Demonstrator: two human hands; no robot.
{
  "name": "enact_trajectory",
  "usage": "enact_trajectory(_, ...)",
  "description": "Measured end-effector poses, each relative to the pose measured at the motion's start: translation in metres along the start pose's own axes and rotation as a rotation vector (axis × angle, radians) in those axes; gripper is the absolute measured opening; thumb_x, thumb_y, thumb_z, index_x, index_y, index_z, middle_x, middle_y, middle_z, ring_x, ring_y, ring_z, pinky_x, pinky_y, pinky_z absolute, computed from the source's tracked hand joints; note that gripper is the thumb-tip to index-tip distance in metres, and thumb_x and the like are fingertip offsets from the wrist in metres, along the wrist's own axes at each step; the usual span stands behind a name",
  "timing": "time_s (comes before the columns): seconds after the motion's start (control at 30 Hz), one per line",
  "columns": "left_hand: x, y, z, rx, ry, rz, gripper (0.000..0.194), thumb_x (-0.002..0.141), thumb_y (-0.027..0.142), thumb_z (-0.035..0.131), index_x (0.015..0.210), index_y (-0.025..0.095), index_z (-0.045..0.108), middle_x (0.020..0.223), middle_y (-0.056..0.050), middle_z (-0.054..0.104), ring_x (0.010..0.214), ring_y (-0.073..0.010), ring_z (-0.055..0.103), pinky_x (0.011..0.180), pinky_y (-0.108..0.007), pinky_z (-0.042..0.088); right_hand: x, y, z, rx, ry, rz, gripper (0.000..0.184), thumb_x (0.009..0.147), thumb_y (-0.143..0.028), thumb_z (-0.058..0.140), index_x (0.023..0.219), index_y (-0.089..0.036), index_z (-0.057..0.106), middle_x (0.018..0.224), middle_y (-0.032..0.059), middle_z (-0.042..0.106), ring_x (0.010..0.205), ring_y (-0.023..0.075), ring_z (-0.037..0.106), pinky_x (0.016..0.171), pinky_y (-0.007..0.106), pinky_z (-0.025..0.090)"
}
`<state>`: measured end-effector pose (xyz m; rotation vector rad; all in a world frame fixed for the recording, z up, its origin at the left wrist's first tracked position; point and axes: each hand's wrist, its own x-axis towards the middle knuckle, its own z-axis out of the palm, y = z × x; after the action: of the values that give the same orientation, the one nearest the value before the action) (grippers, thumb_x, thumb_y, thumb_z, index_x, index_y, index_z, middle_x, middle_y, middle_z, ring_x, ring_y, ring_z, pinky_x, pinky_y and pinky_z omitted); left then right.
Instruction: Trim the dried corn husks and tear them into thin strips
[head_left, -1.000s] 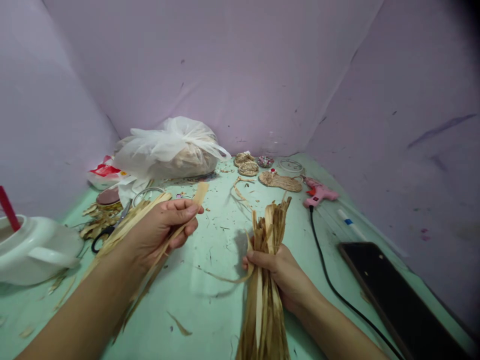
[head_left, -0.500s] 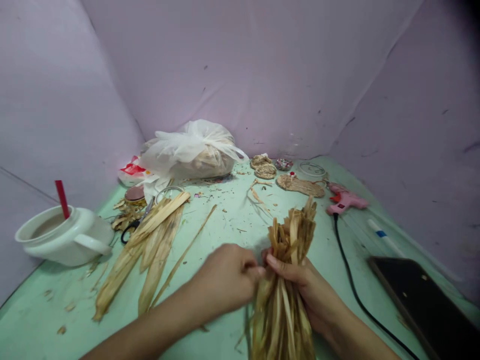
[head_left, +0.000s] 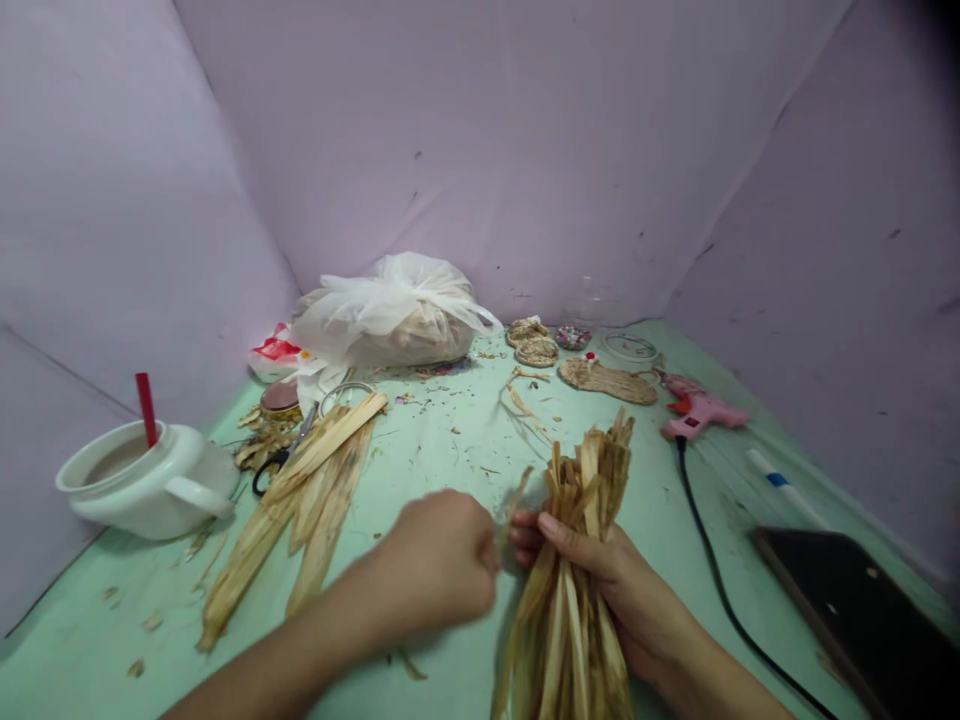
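Observation:
My right hand [head_left: 592, 560] is wrapped round a bundle of dried, straw-coloured husk strips [head_left: 570, 640], thumb across its front. The bundle stands upright, with cut, uneven ends at its top and long strands hanging below. My left hand [head_left: 450, 560], slightly blurred, is closed just left of the bundle. A thin dried strip [head_left: 519, 492] rises between this hand and my right fingertips; the left fingers appear to pinch it, partly hidden. Left of my left hand, flat dried husks [head_left: 292, 510] lie on the table, over part of a pair of scissors [head_left: 281, 460].
A white pot [head_left: 172, 480] with a red stick stands at the left. A knotted plastic bag [head_left: 397, 310] lies at the back. At the right are a woven sole shape [head_left: 607, 382], a pink glue gun [head_left: 705, 408] with black cord, a pen [head_left: 784, 485] and a phone [head_left: 855, 610].
My left hand has drawn slightly away from the bundle to the left. The thin strip that lay beside the flat husks is gone from there; one now shows between my hands.

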<state>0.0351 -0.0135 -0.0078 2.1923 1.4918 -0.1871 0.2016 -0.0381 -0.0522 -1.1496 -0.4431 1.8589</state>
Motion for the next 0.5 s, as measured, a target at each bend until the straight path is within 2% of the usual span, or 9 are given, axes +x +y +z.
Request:
enact_trajectory(0.1,-0.011,0.013,0.003,-0.078,-0.024,0.134,0.024,0.071,0.027,0.043,0.061,0.019,0.063,0.054,-0.003,0.058,0.046,-0.0117,0.041,0.044,-0.023,0.023,0.0,0.001,-0.002,0.004,-0.06,0.002,0.028,0.053,-0.033,0.079,0.065,-0.013,0.064,0.058,0.0034,0.065,0.052,0.015,0.061,0.054,0.027,0.049)
enact_trajectory(0.2,-0.014,0.011,-0.003,-0.12,-0.013,0.201,0.021,0.07,0.024,0.043,0.058,0.02,0.06,0.051,-0.001,0.054,0.044,-0.0108,0.036,0.044,-0.023,0.023,-0.002,0.002,-0.001,-0.002,-0.076,-0.005,0.029,0.056,-0.034,0.078,0.072,-0.014,0.065,0.063,0.004,0.065,0.057,0.0161,0.062,0.057,0.028,0.049)
enact_trajectory(0.3,-0.014,0.013,-0.001,-0.137,0.036,0.161,0.022,0.069,0.022,0.043,0.054,0.02,0.059,0.05,-0.002,0.053,0.043,-0.0115,0.034,0.044,-0.024,0.022,-0.004,0.002,0.002,-0.003,-0.101,0.014,0.037,0.056,-0.037,0.078,0.083,-0.014,0.066,0.072,0.0062,0.067,0.066,0.0179,0.063,0.063,0.03,0.05)
enact_trajectory(0.4,-0.013,0.019,0.004,-0.199,0.014,0.163,0.026,0.07,0.028,0.046,0.048,0.02,0.057,0.045,-0.002,0.049,0.038,-0.0115,0.03,0.042,-0.025,0.019,-0.005,0.002,0.004,-0.043,-0.096,0.034,0.034,0.052,-0.038,0.08,0.07,-0.013,0.065,0.063,0.0052,0.066,0.056,0.0161,0.061,0.055,0.027,0.049)
enact_trajectory(0.47,-0.01,0.014,-0.002,-0.206,0.014,0.146,0.026,0.067,0.033,0.053,0.045,0.02,0.056,0.042,-0.002,0.048,0.037,-0.0117,0.032,0.043,-0.025,0.02,-0.006,0.001,0.004,-0.043,-0.069,0.041,0.032,0.05,-0.037,0.08,0.062,-0.014,0.061,0.054,0.0024,0.062,0.051,0.015,0.059,0.049,0.025,0.047)
enact_trajectory(0.5,-0.007,0.006,-0.009,-0.179,0.059,0.094,0.024,0.065,0.035,0.056,0.046,0.02,0.057,0.043,-0.002,0.05,0.039,-0.0126,0.036,0.044,-0.025,0.021,-0.005,0.001,0.003,-0.03,-0.058,0.041,0.032,0.05,-0.037,0.08,0.059,-0.015,0.059,0.051,0.0006,0.059,0.051,0.0146,0.059,0.048,0.024,0.046)
